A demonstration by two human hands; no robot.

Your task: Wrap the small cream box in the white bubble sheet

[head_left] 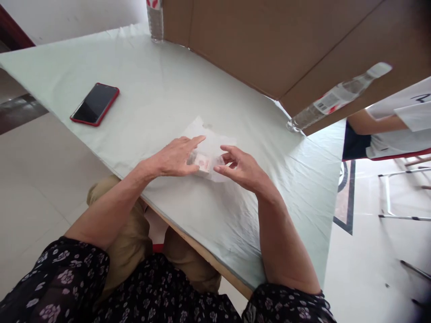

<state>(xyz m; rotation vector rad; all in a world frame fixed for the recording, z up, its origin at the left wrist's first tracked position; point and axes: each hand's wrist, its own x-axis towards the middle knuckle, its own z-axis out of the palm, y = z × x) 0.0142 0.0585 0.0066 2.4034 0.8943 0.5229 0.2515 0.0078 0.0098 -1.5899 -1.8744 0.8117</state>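
Observation:
On the cloth-covered table lies a small whitish block with faint red printing point(203, 162), in or on a thin white sheet of wrapping point(218, 139). Whether the sheet is paper or plastic I cannot tell. My left hand point(177, 157) is at the block's left side, thumb and fingers apart, its fingertips over the wrapping. To the right of the block is my right hand point(240, 168), fingers curved and spread, with a gap between thumb and forefinger. The right fingertips are close to the wrapping's right part; contact there is unclear.
A phone in a red case point(95, 104) lies at the table's left. A large cardboard panel point(269, 40) stands along the far side, with a clear plastic bottle point(340, 96) against it and another bottle point(155, 22) at its left end. Another person's arm point(377, 123) shows at right.

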